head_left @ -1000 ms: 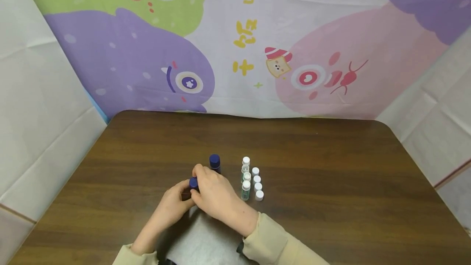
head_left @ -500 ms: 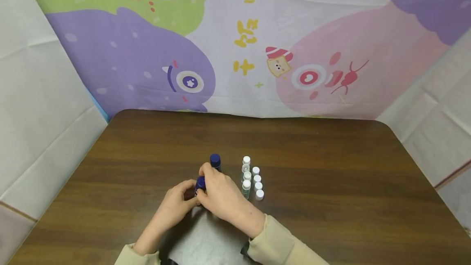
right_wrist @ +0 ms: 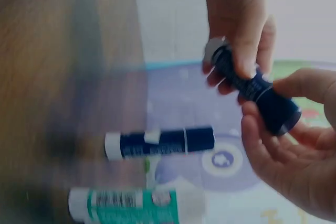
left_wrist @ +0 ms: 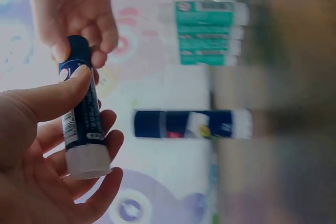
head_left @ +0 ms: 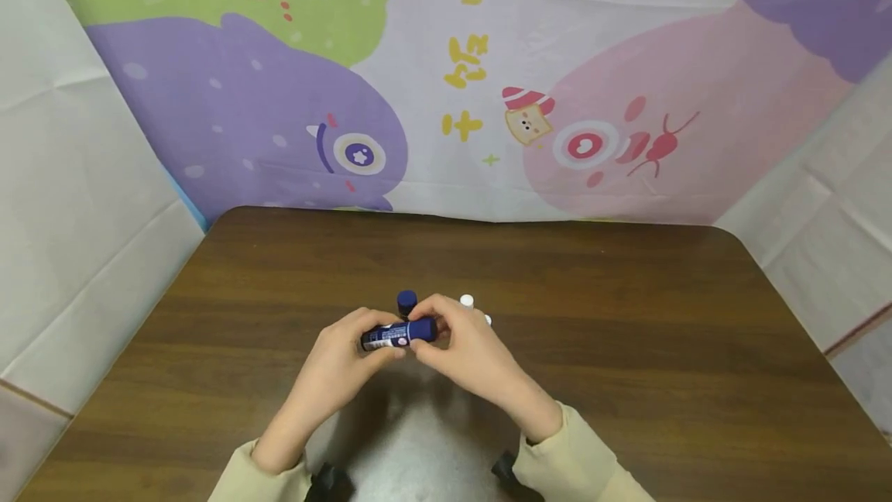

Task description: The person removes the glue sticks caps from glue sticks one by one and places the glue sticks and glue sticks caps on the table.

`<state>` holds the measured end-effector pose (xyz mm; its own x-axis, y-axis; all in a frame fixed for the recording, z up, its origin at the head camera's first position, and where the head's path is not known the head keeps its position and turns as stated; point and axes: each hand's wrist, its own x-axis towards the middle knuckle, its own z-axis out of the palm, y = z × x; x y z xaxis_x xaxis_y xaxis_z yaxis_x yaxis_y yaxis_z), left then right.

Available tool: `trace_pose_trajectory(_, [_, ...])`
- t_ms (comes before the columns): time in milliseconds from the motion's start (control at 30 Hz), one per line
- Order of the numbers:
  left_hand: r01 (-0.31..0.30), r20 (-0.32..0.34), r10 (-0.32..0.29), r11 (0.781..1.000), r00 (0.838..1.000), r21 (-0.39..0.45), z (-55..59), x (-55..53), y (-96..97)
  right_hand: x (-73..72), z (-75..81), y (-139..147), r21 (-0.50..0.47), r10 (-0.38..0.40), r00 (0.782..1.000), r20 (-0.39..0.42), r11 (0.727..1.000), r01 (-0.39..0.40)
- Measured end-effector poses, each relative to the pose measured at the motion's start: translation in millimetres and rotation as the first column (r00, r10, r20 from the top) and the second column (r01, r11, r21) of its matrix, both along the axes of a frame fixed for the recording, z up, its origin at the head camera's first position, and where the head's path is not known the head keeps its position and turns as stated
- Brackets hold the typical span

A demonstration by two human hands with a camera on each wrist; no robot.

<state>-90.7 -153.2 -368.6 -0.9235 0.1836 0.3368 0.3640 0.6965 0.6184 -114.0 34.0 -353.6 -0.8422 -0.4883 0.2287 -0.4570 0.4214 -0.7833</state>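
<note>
A navy glue stick [head_left: 385, 337] with a white base lies level between the two hands, raised above the table. My left hand [head_left: 334, 359] grips its labelled body, thumb along the label in the left wrist view. Fingers and thumb of my right hand [head_left: 481, 359] pinch its navy cap [right_wrist: 278, 111] at the other end. The cap sits against the body. Just behind the hands, a second navy glue stick [left_wrist: 184, 124] stands upright on the table, its cap on. Several green glue sticks [left_wrist: 205, 32] stand in a row to the right, mostly hidden by my right hand in the head view.
A small white cap [head_left: 488, 320] peeks out beside my right hand. The brown wooden table [head_left: 627, 331] reaches back to a patterned cloth [head_left: 446, 99]. White panels [head_left: 90, 177] flank the table on both sides.
The glue stick has gone from upright to level and has been raised. Both hands moved up with it. My right hand shifted right and now covers most of the green glue sticks and white caps.
</note>
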Motion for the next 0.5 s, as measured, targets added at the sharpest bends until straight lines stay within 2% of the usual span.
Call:
trace_pose_trajectory(100, [0.001,-0.067,-0.004,0.999,0.998,-0.044,12.1,0.0,11.9,-2.0,1.3,13,-0.080,-0.001,0.997,0.079,0.997,0.007])
trace_pose_trajectory(233, [0.000,-0.161,-0.019,0.993,0.987,-0.116,23.9,-1.1,28.2,-2.4,2.2,26,-0.162,-0.044,0.990,0.137,0.985,0.066])
trace_pose_trajectory(367, [0.001,-0.238,-0.040,0.987,0.970,-0.162,32.3,-4.1,41.0,-3.2,4.8,38,-0.223,-0.073,0.990,0.120,0.970,0.099])
trace_pose_trajectory(500, [0.024,-0.286,-0.065,0.989,0.956,-0.146,39.7,-6.0,49.5,-3.7,9.0,49,-0.289,-0.058,0.993,0.101,0.954,0.085])
